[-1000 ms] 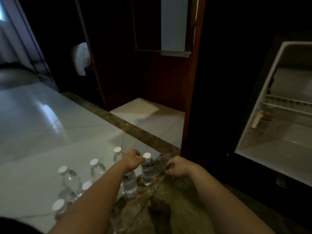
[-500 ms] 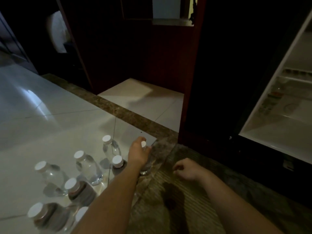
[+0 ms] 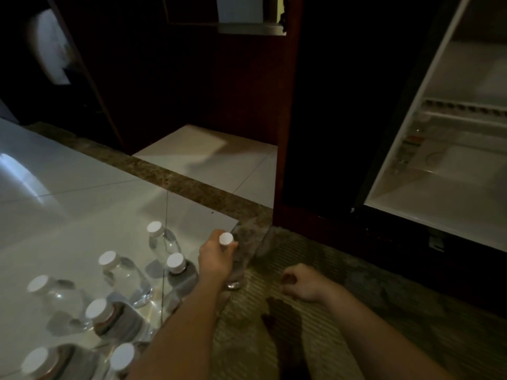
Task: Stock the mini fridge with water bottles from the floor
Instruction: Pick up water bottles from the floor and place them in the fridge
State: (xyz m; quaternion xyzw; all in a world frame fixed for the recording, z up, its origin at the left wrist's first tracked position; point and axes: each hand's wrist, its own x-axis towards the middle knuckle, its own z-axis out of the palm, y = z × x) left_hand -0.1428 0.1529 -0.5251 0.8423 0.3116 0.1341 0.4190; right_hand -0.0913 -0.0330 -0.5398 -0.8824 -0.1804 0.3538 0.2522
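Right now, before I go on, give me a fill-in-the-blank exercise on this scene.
1. The left hand grips a bottle just under its ___ cap.
2. The right hand holds ___.
3. The fridge stands ___, its inside in view.
4. The other bottles stand to the ___ of the gripping hand.
Missing words: white; nothing; open; left.

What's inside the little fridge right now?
The open mini fridge is white inside, with a shelf and one small blurry item by its left wall. Its right part is out of view.
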